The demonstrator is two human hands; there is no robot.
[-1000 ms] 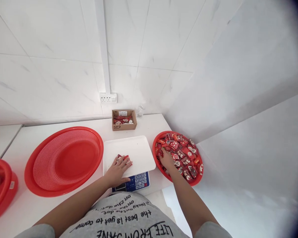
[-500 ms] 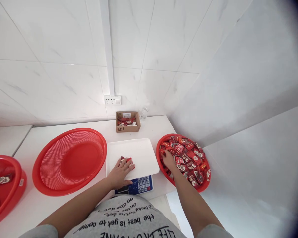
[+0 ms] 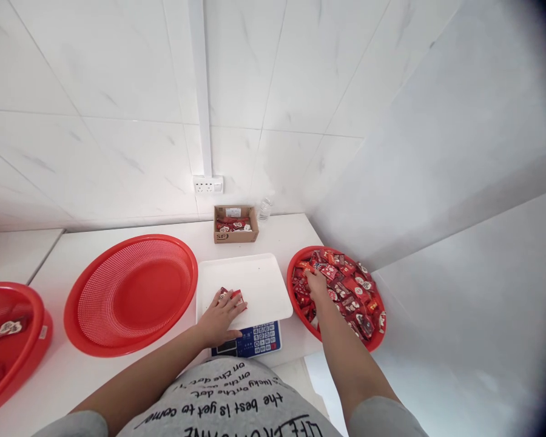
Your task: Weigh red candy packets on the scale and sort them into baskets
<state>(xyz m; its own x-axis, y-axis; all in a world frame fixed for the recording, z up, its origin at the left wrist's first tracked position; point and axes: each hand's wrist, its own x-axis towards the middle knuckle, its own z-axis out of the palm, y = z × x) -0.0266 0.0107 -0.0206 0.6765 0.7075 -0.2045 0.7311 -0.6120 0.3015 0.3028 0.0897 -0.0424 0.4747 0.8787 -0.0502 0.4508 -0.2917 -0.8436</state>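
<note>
My left hand (image 3: 219,317) lies flat with its fingers spread over a few small red snack packets (image 3: 224,294) on the white tray (image 3: 259,276) of a weighing scale. Part of those packets is covered by the fingers. Under the tray's front edge shows the blue scale keypad (image 3: 259,340). Off to the right, my right hand (image 3: 316,283) reaches into a red basket (image 3: 295,252) heaped with red packets (image 3: 346,291). Its fingers are curled at an orange-red packet (image 3: 304,266) near the basket's left side; the fingertips are partly hidden.
A red mesh basket (image 3: 157,291) stands left of the scale. Another red basket (image 3: 40,331) with a few packets sits at the far left. Behind the scale are a cardboard box (image 3: 235,237) of packets and a clear plastic item (image 3: 264,209). Walls border the table behind and right.
My right hand has moved slightly farther back and to the right within the basket of packets. My left hand stays on the packets on the tray.
</note>
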